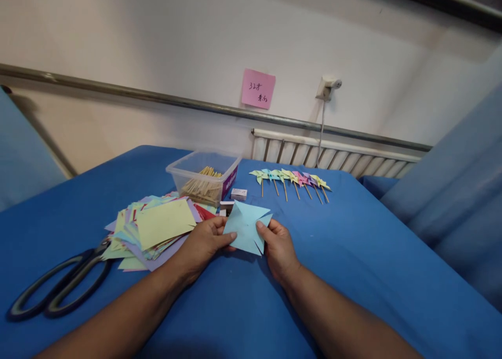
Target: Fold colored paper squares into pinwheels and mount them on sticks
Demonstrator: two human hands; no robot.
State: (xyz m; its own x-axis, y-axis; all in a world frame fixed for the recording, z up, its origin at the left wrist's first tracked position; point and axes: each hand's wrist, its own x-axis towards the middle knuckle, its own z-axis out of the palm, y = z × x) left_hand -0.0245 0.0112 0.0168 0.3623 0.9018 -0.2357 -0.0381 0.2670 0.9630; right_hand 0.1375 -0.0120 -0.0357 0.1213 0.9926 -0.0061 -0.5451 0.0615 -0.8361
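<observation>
A light blue square of paper [245, 224] with slits cut in from its corners is held up over the table between my two hands. My left hand [209, 237] pinches its left edge, thumb on top. On the right side, my right hand [279, 246] grips the paper with the thumb pressed on its face. Just left of my left hand lies a loose pile of coloured paper pieces [167, 225], a yellow one uppermost. Scissors [72, 278] with black handles lie at the left, their blades hidden under the pile.
Behind the pile stands a clear plastic box [182, 173] of short wooden sticks. A small box [239, 194] sits beside it. Several finished paper pinwheels [290, 178] lie in a row at the back of the blue-covered table [364, 265], near a radiator [337, 152].
</observation>
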